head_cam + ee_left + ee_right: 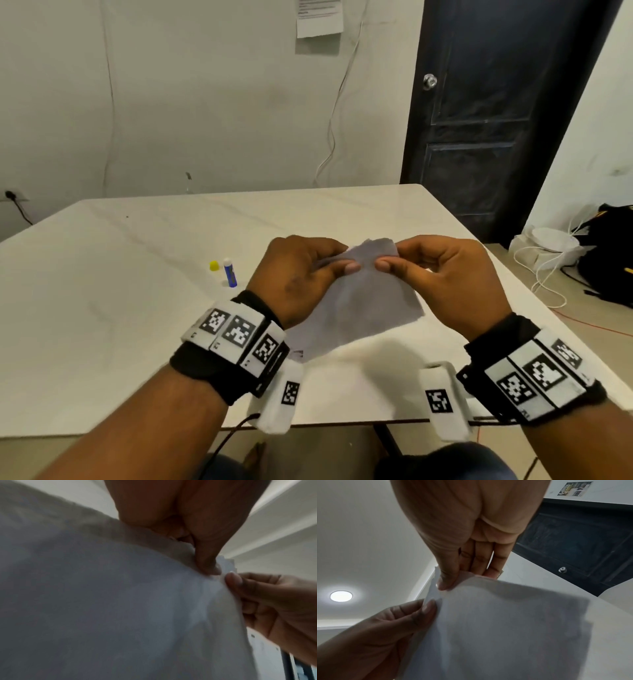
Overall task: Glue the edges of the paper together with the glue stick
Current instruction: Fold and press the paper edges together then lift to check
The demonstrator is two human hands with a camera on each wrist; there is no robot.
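Head view: two hands, left (301, 274) and right (442, 274), pinch one paper (359, 308); one glue stick (230, 272).

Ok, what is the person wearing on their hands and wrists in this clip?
The left hand and right hand are bare. Each wrist carries a black band with white blocks bearing black-and-white square code markers, plus a white block with one marker hanging on the inner side. A dark cable trails below the left wrist.

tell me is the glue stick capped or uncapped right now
Uncapped. The glue stick stands on the table with its white tip bare, and the yellow cap sits apart beside it.
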